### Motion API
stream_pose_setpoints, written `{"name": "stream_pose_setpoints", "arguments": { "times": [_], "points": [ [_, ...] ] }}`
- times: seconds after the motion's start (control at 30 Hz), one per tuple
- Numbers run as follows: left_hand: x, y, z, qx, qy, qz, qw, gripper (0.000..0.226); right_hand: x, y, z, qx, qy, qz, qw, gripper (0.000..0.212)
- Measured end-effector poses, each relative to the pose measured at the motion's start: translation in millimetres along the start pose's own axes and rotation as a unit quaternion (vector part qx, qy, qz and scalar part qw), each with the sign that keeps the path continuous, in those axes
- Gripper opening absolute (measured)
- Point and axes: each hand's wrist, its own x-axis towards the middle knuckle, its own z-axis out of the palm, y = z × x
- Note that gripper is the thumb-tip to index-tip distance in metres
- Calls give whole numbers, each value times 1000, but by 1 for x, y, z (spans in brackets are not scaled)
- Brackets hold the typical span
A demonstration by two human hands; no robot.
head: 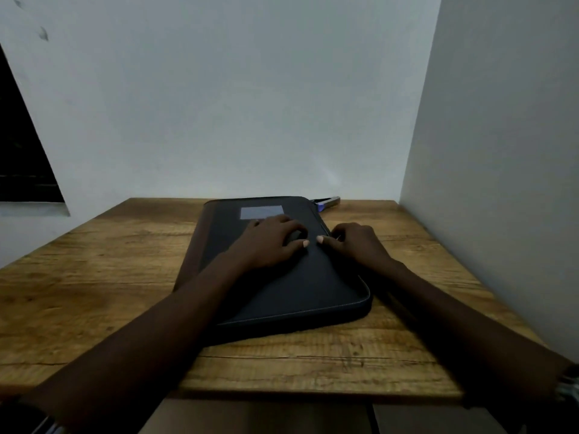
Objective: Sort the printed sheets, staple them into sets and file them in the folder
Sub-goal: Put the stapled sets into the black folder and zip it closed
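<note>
A dim corner of a room is shown. A wooden table (94,292) with a brown, grained top is set against two plain pale walls: a back wall (235,104) ahead and a side wall (501,151) on the right, joined at a vertical corner. At the far left a dark window opening (22,151) is seen, with a pale sill (34,209) beneath it. Two small dark smudges (44,33) are seen high on the wall. The light is low and greyish.

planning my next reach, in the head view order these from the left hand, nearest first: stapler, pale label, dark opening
From the left hand:
1. pale label, on the folder just past its fingers
2. stapler, behind the folder's far right corner
3. dark opening, far left wall
</note>
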Motion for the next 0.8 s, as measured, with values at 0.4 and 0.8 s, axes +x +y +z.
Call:
{"name": "stream_pose_setpoints", "arguments": {
  "times": [0.4,0.8],
  "points": [
    [-19,-4,-9,-98,-23,40,994,39,-22,-33,-2,-6,73,-87,994,45],
    [-23,-13,-17,-196,3,-19,980,25,-162,-131,48,-16,-12,-319,948,19]
  ]
}}
